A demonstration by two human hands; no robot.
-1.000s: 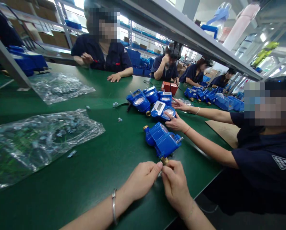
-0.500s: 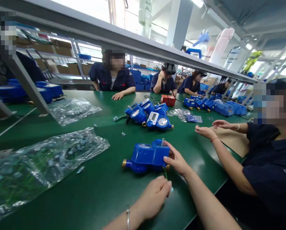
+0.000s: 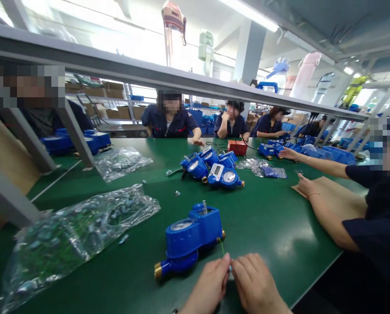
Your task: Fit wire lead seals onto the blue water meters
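Observation:
A blue water meter (image 3: pixel 191 235) with brass ends stands before me on the green table, a small clear peg rising from its top. From its right end a thin green wire (image 3: pixel 222 247) runs down to my fingertips. My left hand (image 3: pixel 209 283) is closed in a pinch at the wire's lower end. Right beside it, my right hand (image 3: pixel 256 281) pinches too, clear of the meter. Between the fingertips shows a bit of a light-blue seal tag (image 3: pixel 230 268), mostly hidden by the fingers.
At left lies a clear plastic bag (image 3: pixel 83 235) of green-wired seal tags, a loose tag (image 3: pixel 124 239) beside it. Farther back are several blue meters (image 3: pixel 211 168) and a red box (image 3: pixel 237 147). A co-worker's arms (image 3: pixel 325 209) reach in from the right over cardboard (image 3: pixel 332 196). A shelf beam (image 3: pixel 168 80) crosses above.
My right hand has let go of the meter and come down beside my left at the seal tag. The meter sits more slanted. The co-worker at right now stretches a hand toward the back meters.

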